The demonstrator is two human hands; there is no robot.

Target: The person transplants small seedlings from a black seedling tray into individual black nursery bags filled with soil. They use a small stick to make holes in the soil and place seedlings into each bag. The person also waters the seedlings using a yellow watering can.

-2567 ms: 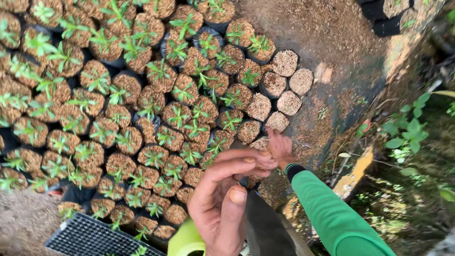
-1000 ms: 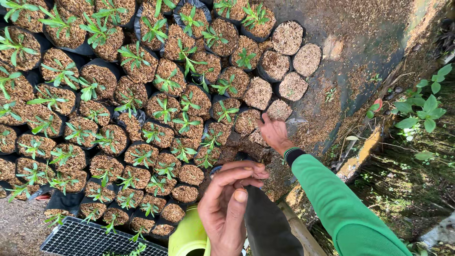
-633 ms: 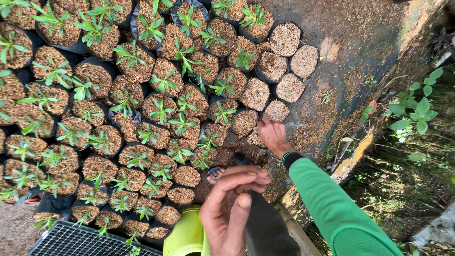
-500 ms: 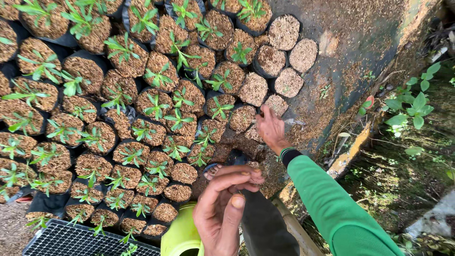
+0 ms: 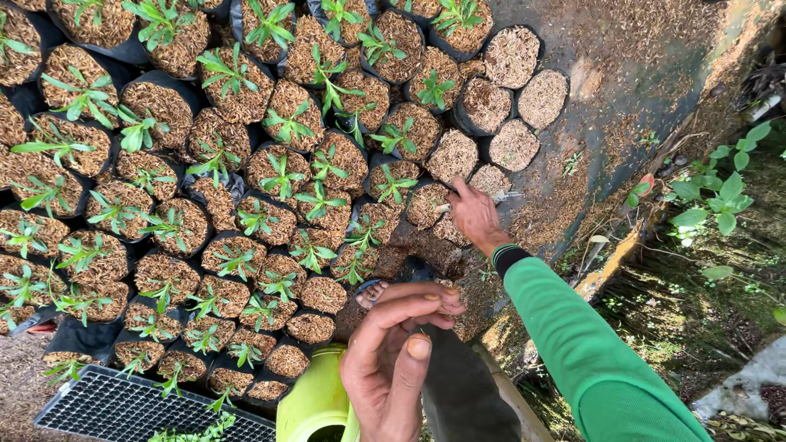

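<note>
Many black nursery bags filled with brown husk and soil stand packed together, most with a small green seedling (image 5: 282, 176). My right hand (image 5: 475, 214), in a green sleeve, reaches to a bare bag (image 5: 427, 205) at the bed's right edge; its fingers are curled over the soil, and a pale tip of a small stick (image 5: 442, 209) shows under them. My left hand (image 5: 401, 352) is raised close to the camera. Its fingertips are pinched together on what looks like a tiny green seedling (image 5: 422, 331).
Several bags without plants (image 5: 512, 57) sit at the upper right on a black ground sheet (image 5: 622, 123). A black seedling tray (image 5: 123, 405) lies at the lower left, next to a yellow-green container (image 5: 315, 401). A sandalled foot (image 5: 372, 293) rests by the bags. Weeds (image 5: 720, 196) grow on the right.
My right hand has shifted slightly left onto the bare bag at the bed's edge. My left hand stays pinched near the camera.
</note>
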